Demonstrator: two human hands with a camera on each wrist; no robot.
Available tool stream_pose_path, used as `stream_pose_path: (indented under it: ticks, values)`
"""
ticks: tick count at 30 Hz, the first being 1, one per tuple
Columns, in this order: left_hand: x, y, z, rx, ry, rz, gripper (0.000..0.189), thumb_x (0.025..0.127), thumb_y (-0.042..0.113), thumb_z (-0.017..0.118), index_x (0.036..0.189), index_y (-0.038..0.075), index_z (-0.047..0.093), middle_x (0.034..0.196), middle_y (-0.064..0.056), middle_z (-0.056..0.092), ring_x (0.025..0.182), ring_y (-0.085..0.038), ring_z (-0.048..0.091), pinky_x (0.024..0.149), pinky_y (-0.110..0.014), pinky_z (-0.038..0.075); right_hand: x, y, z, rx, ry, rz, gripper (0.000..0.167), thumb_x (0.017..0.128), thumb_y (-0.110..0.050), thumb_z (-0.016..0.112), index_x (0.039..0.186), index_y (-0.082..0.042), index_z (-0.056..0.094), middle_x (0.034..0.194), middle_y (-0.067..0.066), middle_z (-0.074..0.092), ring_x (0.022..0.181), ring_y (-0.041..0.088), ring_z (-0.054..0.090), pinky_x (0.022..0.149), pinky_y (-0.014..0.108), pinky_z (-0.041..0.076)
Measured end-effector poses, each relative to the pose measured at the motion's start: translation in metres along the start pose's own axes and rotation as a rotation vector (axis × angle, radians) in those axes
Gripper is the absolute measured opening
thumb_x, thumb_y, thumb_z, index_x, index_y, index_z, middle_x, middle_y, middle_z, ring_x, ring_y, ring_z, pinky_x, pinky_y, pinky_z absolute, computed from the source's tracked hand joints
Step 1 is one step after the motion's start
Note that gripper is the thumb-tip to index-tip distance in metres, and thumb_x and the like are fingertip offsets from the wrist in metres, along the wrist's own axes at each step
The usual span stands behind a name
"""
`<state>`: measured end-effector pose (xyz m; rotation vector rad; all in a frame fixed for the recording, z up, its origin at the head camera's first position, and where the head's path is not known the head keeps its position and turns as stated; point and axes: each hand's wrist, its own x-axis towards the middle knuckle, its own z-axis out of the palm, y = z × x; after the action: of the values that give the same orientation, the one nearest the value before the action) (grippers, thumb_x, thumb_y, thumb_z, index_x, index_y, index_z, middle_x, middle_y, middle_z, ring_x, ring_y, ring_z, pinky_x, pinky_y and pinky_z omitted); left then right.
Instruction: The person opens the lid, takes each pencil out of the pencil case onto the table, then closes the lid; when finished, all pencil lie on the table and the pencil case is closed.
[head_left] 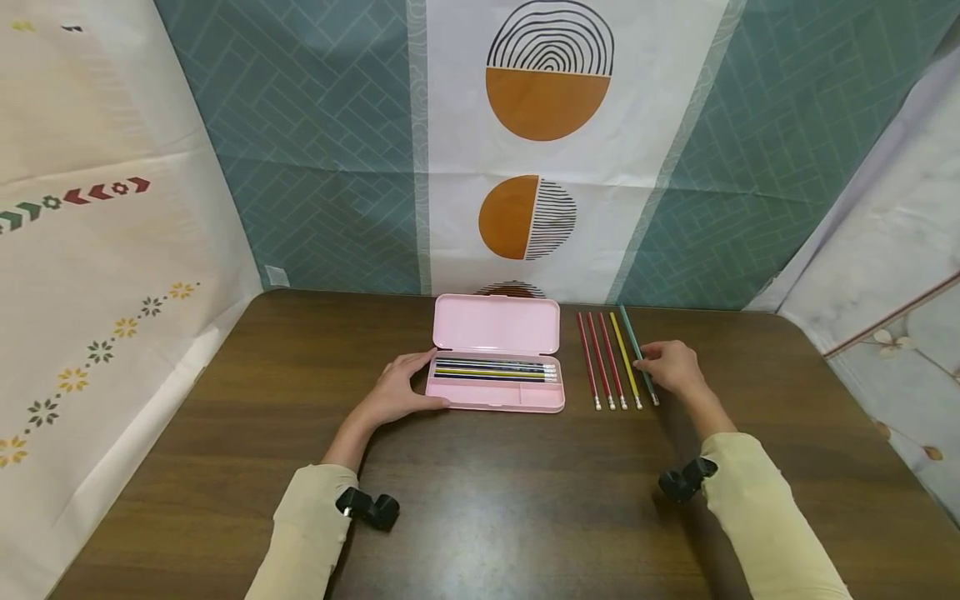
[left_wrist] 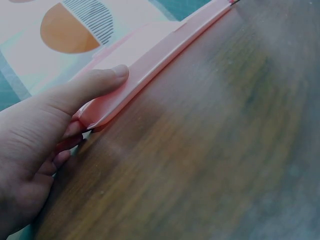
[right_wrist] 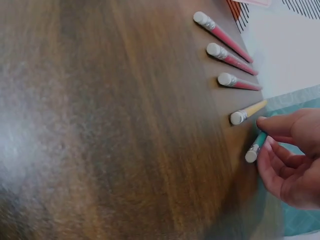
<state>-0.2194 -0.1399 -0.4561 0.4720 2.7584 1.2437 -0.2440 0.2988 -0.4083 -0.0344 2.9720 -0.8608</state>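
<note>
A pink pencil case (head_left: 468,403) lies with its lid (head_left: 497,323) raised at the back. Several dark pencils and a yellow one (head_left: 487,372) fill its long compartment, white erasers to the right. My left hand (head_left: 393,388) grips the case's left end, thumb at the front side and fingers by the hinge corner. To the right of the case, my right hand (head_left: 670,367) pinches a teal pencil (right_wrist: 256,146) between thumb and fingers, its eraser end toward me. Beside it lie a yellow pencil (right_wrist: 249,111) and three red pencils (right_wrist: 239,82) in a row.
The brown wooden table (head_left: 480,500) reaches back to a teal and white patterned cloth (head_left: 330,167). White printed cloths hang at the left (head_left: 97,250) and right (head_left: 892,250). Each forearm wears a black wrist camera (head_left: 371,510).
</note>
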Motion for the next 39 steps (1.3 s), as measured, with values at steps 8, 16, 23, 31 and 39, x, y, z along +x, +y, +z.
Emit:
stream_pose_path:
  ticks: [8, 16, 23, 31, 39]
  values:
    - [0.000, -0.002, 0.000, 0.003, 0.003, 0.003, 0.096, 0.070, 0.041, 0.085, 0.149, 0.010, 0.039, 0.144, -0.017, 0.044, 0.130, -0.034, 0.035, 0.101, -0.057, 0.031, 0.000, 0.004, 0.005, -0.018, 0.034, -0.015, 0.036, 0.089, -0.009, 0.066, 0.112, 0.018, 0.060, 0.088, 0.023, 0.069, 0.059, 0.019, 0.064, 0.064, 0.037, 0.051]
    - [0.001, -0.003, 0.001, 0.001, 0.002, -0.002, 0.097, 0.069, 0.041, 0.086, 0.149, 0.011, 0.039, 0.144, -0.015, 0.044, 0.130, -0.033, 0.035, 0.101, -0.056, 0.031, 0.000, 0.004, 0.005, -0.001, 0.019, 0.001, 0.037, 0.088, -0.008, 0.067, 0.112, 0.019, 0.058, 0.086, 0.023, 0.068, 0.059, 0.019, 0.064, 0.057, 0.030, 0.051]
    - [0.001, -0.002, 0.001, 0.009, 0.004, 0.005, 0.098, 0.070, 0.043, 0.085, 0.149, 0.010, 0.039, 0.143, -0.017, 0.044, 0.129, -0.035, 0.036, 0.099, -0.057, 0.032, -0.001, 0.004, 0.004, 0.075, -0.020, 0.038, 0.039, 0.090, -0.007, 0.065, 0.117, 0.020, 0.055, 0.096, 0.029, 0.065, 0.070, 0.026, 0.068, 0.060, 0.033, 0.056]
    - [0.000, -0.002, 0.001, 0.004, -0.003, -0.012, 0.098, 0.069, 0.043, 0.085, 0.149, 0.011, 0.039, 0.145, -0.018, 0.042, 0.130, -0.036, 0.034, 0.102, -0.059, 0.030, 0.000, 0.000, -0.004, -0.040, 0.007, -0.012, 0.036, 0.095, -0.014, 0.056, 0.114, 0.016, 0.059, 0.109, 0.033, 0.062, 0.094, 0.045, 0.062, 0.081, 0.052, 0.049]
    - [0.000, -0.003, 0.001, 0.008, 0.003, -0.003, 0.097, 0.070, 0.044, 0.084, 0.149, 0.010, 0.039, 0.144, -0.018, 0.042, 0.130, -0.036, 0.035, 0.100, -0.059, 0.032, 0.002, -0.026, -0.004, -0.037, 0.045, -0.132, 0.030, 0.095, -0.010, 0.057, 0.114, 0.013, 0.062, 0.108, 0.029, 0.064, 0.100, 0.046, 0.059, 0.084, 0.055, 0.045]
